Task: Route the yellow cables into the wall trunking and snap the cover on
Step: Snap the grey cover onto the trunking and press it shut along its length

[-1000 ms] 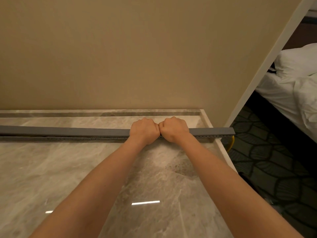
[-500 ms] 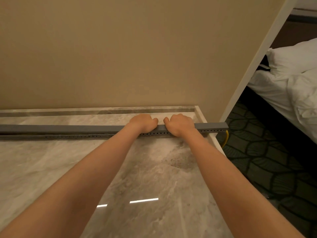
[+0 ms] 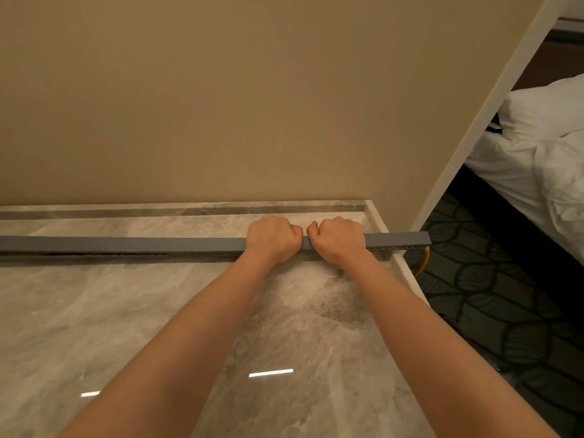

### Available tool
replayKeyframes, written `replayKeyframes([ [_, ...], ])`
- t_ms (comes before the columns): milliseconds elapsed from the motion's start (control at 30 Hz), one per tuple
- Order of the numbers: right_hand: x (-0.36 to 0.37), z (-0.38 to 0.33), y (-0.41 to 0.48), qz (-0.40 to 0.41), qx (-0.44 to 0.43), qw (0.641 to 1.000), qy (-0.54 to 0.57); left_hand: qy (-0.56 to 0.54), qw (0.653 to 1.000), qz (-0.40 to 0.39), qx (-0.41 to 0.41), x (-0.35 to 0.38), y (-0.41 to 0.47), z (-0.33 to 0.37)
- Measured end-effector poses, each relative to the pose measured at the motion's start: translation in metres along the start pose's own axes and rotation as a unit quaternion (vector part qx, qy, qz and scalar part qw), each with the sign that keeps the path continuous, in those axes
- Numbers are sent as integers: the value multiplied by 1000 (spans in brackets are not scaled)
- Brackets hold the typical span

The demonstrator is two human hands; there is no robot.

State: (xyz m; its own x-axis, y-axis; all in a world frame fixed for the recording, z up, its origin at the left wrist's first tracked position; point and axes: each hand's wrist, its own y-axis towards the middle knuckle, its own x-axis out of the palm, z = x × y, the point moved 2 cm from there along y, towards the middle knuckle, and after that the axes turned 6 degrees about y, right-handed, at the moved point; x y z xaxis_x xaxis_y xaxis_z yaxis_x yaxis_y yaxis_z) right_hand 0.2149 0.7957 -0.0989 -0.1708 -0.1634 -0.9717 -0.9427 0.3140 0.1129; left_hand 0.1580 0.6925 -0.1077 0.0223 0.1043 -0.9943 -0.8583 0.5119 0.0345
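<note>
A long grey trunking lies across the marble top, parallel to the wall, its right end jutting past the top's edge. My left hand and my right hand sit side by side on it near that end, fingers curled over its cover, with a narrow gap between the thumbs. Right of my right hand the perforated side of the trunking shows. A loop of yellow cable hangs from the right end; the rest of the cable is hidden inside.
The marble top ends in a raised pale rim on the right. A beige wall stands just behind the trunking. Patterned carpet and a bed with white linen lie to the right.
My hands went from touching fists to flatter and apart, then curled again with a small gap. The row of holes left of my hands no longer shows.
</note>
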Motion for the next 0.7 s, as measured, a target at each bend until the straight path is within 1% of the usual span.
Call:
replayKeyframes([
  [100,-2,-13,6,-60,-16,998,15,-21,1000,-5,3,-2,-3,-2],
  [133,-2,-20,7,-80,-13,996,23,-38,999,-27,1,-3,-2,-4],
  [200,1,-31,9,-100,-8,994,41,-102,989,-108,-8,-6,4,-13],
  [233,3,-34,7,-89,-2,995,51,-125,982,-144,-10,-8,8,-21],
  [300,5,-39,3,-42,-8,997,57,-158,967,-199,-34,-15,14,-42],
  [333,6,-40,2,-26,-13,998,51,-154,964,-212,-41,-17,17,-53],
  [400,7,-41,-3,-4,-20,999,37,-141,964,-221,-48,-17,17,-67],
  [500,8,-42,-2,8,-22,999,25,-127,970,-207,-27,-16,13,-66],
  [600,10,-43,-2,9,-14,1000,9,-118,976,-181,-16,-15,13,-74],
  [700,10,-41,0,-6,-4,1000,1,-126,979,-158,-27,-14,11,-92],
])
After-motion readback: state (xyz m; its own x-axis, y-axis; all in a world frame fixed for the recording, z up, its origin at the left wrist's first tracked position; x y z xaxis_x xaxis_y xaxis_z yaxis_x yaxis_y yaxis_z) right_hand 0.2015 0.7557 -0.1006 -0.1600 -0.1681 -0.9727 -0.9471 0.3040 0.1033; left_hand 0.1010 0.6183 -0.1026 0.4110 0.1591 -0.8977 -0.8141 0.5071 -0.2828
